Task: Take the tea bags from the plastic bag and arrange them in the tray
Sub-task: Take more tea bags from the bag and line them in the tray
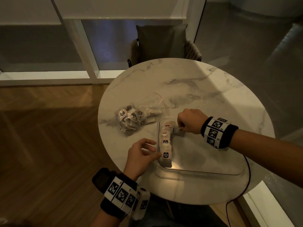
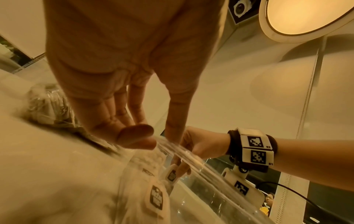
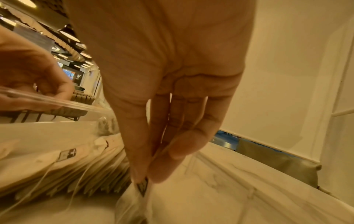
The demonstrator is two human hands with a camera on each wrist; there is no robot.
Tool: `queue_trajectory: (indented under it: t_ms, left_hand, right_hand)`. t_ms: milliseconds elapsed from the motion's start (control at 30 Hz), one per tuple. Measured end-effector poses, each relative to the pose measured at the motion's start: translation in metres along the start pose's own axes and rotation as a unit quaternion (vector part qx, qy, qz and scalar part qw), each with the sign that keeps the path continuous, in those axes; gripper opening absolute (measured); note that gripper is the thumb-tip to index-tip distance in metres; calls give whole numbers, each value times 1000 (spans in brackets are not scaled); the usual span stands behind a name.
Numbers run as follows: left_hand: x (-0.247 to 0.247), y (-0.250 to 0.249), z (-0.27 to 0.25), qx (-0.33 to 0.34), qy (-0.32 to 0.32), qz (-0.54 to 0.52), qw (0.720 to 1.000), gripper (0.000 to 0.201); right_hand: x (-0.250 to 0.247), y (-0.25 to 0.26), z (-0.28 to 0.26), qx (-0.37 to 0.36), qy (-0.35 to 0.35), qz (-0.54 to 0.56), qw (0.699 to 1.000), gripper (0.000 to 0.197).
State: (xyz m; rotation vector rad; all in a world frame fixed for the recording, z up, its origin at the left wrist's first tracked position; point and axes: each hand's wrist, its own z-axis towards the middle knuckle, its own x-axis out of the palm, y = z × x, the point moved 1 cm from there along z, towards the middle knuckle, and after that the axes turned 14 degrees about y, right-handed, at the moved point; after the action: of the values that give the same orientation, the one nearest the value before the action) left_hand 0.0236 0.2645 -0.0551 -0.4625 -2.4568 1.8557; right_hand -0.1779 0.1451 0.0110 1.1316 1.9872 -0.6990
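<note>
Nearest the viewer, at the near left corner of the clear tray (image 1: pixel 205 173), the left hand (image 1: pixel 141 157) rested with its fingers loosely extended and holding nothing; in the left wrist view its fingertips (image 2: pixel 138 136) touched the tray's transparent rim (image 2: pixel 191 157). Along the tray's left wall, a row of tea bags (image 1: pixel 165 145) stood packed one behind another, paper tags uppermost, running from the near left corner to the far left corner. Just right of the row's far end, the right hand (image 1: pixel 190 122) was lowered into the tray, thumb and fingers pinching a single tea bag (image 1: pixel 179 131) by its top edge; the right wrist view showed the bag (image 3: pixel 134 201) hanging below the pinching fingertips (image 3: pixel 161 171), close beside the stacked row (image 3: pixel 67 174), though whether it touched the tray floor could not be told. Beyond the tray's far left corner, a crumpled plastic bag (image 1: pixel 134 118) lay on the round marble table (image 1: pixel 196 86), with more tea bags inside and a thin red tie (image 1: pixel 161 100) trailing from its far end. Beyond the table's far edge stood a grey chair (image 1: pixel 162 45). Off the tray's right end, a dark cable (image 1: pixel 246 177) crossed the table edge.
</note>
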Motion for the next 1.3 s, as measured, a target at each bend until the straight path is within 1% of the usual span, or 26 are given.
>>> queue_trajectory:
  t_ms: [67, 133, 200, 233, 267, 300, 367, 433, 467, 533, 600, 667, 700, 733, 767, 800, 833, 900, 933, 967, 1033, 1067, 1133, 1200, 1233, 1300]
  left_hand:
    - [0, 1, 0, 4, 0, -8, 1000, 30]
    - [1, 0, 0, 5, -1, -17, 1000, 20]
    - [-3, -2, 2, 3, -16, -9, 1000, 14]
    - [-8, -3, 4, 10, -36, 16, 999, 13]
    - [-15, -6, 6, 27, -66, 63, 995, 11]
    - [-23, -10, 9, 53, -101, 128, 985, 10]
    - [-38, -20, 17, 95, -156, 262, 948, 14]
    - [-50, -28, 30, 90, -176, 347, 917, 27]
    - [-55, -31, 39, 80, -172, 376, 907, 38]
    - [-62, -39, 60, 45, -137, 422, 895, 66]
    - [-66, -45, 84, -28, -84, 471, 878, 98]
    - [-65, -49, 109, -100, -32, 521, 847, 126]
    - [-64, -49, 119, -125, -17, 540, 832, 135]
    - [-62, -48, 127, -142, -9, 551, 822, 139]
    - [-61, -47, 134, -153, -4, 553, 819, 137]
    - [-61, -46, 139, -163, -1, 542, 824, 129]
    - [-61, -46, 142, -166, -3, 526, 834, 114]
    - [-62, -46, 142, -153, -22, 487, 860, 77]
    - [-64, -45, 141, -144, -35, 464, 873, 67]
    - [-66, -43, 138, -131, -50, 438, 888, 62]
    - [-73, -34, 133, -97, -76, 372, 920, 62]
    - [-78, -31, 130, -72, -84, 332, 937, 61]
    - [-86, -27, 121, 4, -84, 238, 968, 53]
    - [-92, -25, 114, 67, -65, 162, 982, 48]
    - [-94, -24, 111, 92, -51, 139, 985, 50]
    - [-95, -24, 103, 140, -8, 109, 984, 57]
  right_hand:
    - [-1, -1, 1, -1, -11, -14, 1000, 18]
    - [-2, -3, 0, -11, -35, -22, 999, 21]
    - [-4, -5, -4, -19, -60, -21, 998, 22]
    - [-5, -6, -7, -21, -70, -12, 997, 23]
    - [-8, -8, -9, -23, -78, 6, 997, 23]
    - [-11, -10, -11, -26, -83, 35, 996, 21]
    - [-19, -12, -12, -40, -91, 126, 987, 17]
    - [-28, -13, -8, -66, -99, 230, 966, 13]
    - [-32, -13, -4, -78, -101, 280, 951, 14]
    - [-41, -11, 5, -87, -89, 368, 921, 24]
    - [-47, -9, 16, -85, -63, 431, 896, 42]
    - [-52, -6, 26, -71, -37, 459, 885, 57]
    - [-52, -5, 33, -59, -26, 465, 883, 64]
    - [-52, -4, 38, -45, -13, 467, 883, 70]
    - [-52, -4, 43, -32, -1, 464, 885, 74]
    - [-51, -4, 47, -21, 11, 459, 888, 77]
    - [-51, -4, 51, -13, 22, 454, 891, 77]
    - [-52, -5, 55, -6, 34, 462, 886, 72]
    - [-52, -4, 55, -10, 33, 473, 880, 66]
    - [-53, -4, 55, -17, 25, 480, 877, 60]
    - [-53, -5, 53, -42, -11, 485, 873, 48]
    - [-54, -6, 51, -59, -32, 488, 870, 44]
    - [-54, -8, 46, -103, -68, 489, 863, 40]
    - [-55, -7, 41, -144, -112, 446, 876, 40]
    - [-56, -5, 38, -162, -140, 412, 885, 39]
    - [-61, 1, 29, -208, -176, 360, 892, 33]
